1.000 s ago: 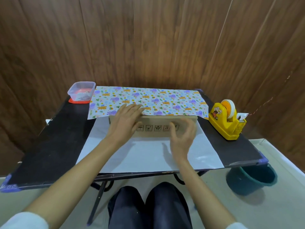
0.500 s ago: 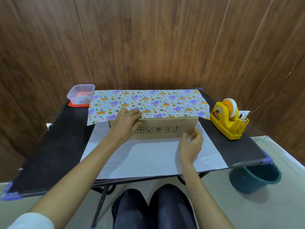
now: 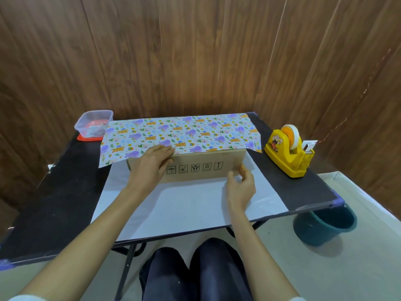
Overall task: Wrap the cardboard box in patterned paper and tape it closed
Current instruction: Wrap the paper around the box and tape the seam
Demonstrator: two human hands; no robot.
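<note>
The left hand (image 3: 152, 165) lies with fairly straight fingers over the top front edge of the cardboard box (image 3: 206, 156), pressing the near edge of the patterned paper (image 3: 180, 133) down onto the lid. The right hand (image 3: 240, 187) sits at the box's lower right front corner with thumb and fingers curled. Whether they pinch the sheet there cannot be told.

Between the two hands runs the box's plain brown front, a long flat rectangle printed with a row of small black handling symbols. Beyond the left fingertips the glossy paper, printed with purple, orange and blue figures, drapes over the lid and away toward the wall. Under both wrists its smooth white underside (image 3: 191, 203) spreads over the matte black table (image 3: 54, 192).

Well right of the right hand stands a yellow plastic tape dispenser (image 3: 286, 153). Far left of the left hand is a clear plastic tub (image 3: 93, 124) on a red lid.

A second ago the right hand lay flat against the box front. It has since slid down to the corner and curled, while the left hand has kept its place on the paper edge.
</note>
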